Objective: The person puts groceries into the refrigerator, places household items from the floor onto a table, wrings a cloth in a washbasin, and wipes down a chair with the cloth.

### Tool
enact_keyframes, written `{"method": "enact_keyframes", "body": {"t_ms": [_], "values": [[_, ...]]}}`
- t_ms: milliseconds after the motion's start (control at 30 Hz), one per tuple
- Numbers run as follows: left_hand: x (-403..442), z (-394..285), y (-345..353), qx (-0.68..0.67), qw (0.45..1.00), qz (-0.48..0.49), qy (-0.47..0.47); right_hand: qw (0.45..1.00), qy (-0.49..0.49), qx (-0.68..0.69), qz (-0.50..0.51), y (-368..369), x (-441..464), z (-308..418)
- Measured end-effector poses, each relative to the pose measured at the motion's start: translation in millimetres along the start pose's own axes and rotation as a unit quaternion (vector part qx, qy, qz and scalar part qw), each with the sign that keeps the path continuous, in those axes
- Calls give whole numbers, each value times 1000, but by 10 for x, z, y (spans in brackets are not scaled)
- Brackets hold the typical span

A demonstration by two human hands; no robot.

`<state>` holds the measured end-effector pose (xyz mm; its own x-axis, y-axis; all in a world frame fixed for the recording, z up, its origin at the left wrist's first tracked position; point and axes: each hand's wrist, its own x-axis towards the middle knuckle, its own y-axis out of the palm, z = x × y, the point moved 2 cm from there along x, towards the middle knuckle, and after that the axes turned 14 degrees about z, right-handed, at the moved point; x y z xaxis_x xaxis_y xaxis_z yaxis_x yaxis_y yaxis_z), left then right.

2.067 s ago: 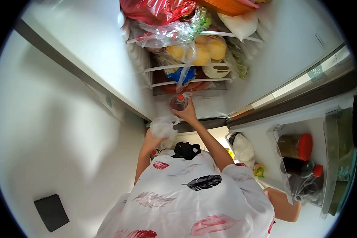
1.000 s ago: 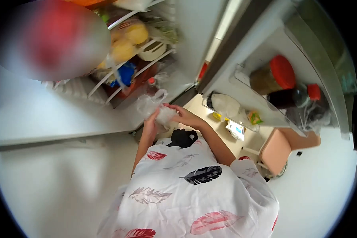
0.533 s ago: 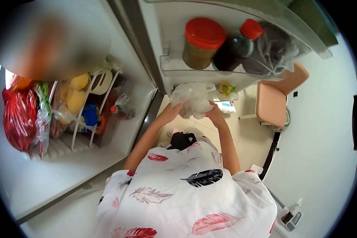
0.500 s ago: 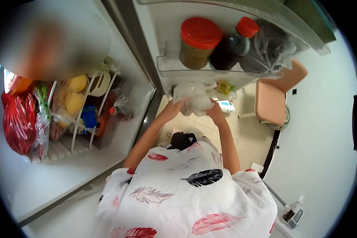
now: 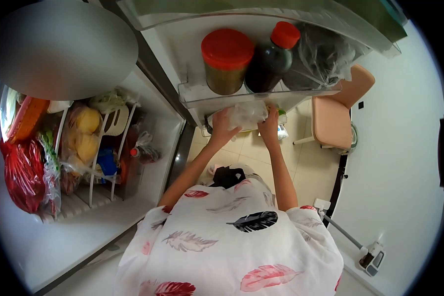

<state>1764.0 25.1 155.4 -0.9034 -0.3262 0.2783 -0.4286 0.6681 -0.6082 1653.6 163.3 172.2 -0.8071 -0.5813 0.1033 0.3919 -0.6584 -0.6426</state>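
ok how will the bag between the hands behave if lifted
The plastic bag looks crumpled, so probably floppy. It looks translucent, perhaps thin and easily torn. Bunched between left hand and right hand, it might sag if either let go.

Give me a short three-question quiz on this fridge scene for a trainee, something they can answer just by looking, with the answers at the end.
1. True or false: the left hand and the right hand are both on the whitish bag.
2. Pick one: what colour is the lid of the jar on the door shelf? A) green, B) blue, C) red.
3. Fill in the blank: on that shelf, a dark ____ with a red cap stands between the jar and the bundle wrapped in clear plastic.

Key: 1. True. 2. C. 3. Bottle.
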Motion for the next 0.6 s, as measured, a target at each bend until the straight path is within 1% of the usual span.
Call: {"method": "enact_keyframes", "body": {"t_ms": [33,67,133,200,267,300,333,400,433,467,500,533,600], "values": [[-119,-68,-119,-92,994,35,-42,1000,-5,0,5,-18,-37,18],[-242,-86,-226,-183,977,68,-82,1000,-3,-15,10,-42,-74,37],[-618,300,-270,-176,961,196,-85,999,-9,-28,21,-118,-166,210],[-1109,509,-420,-218,925,249,-186,998,34,-12,46,-353,-260,603],[-1697,1122,-442,-48,908,369,-193,999,12,-9,39,-551,-338,986],[-1889,1027,-662,-119,891,307,-311,1000,-2,-5,26,-653,-351,1189],[-2064,901,-878,-187,855,240,-421,999,-47,-8,2,-769,-344,1416],[-2387,1003,-1105,-69,834,181,-516,987,-127,63,-81,-991,-345,1808],[-2458,991,-1142,-68,836,180,-514,986,-129,64,-83,-1047,-321,1915],[-2513,981,-1200,-122,817,53,-560,973,-157,58,-161,-1125,-299,2007],[-2538,987,-1229,-175,782,-72,-594,952,-184,50,-238,-1199,-277,2068],[-2501,1014,-1216,-177,785,-70,-590,951,-186,47,-243,-1259,-205,2098],[-2413,1077,-1256,-43,793,-203,-573,908,-203,-64,-360,-1409,-50,2148]]}}
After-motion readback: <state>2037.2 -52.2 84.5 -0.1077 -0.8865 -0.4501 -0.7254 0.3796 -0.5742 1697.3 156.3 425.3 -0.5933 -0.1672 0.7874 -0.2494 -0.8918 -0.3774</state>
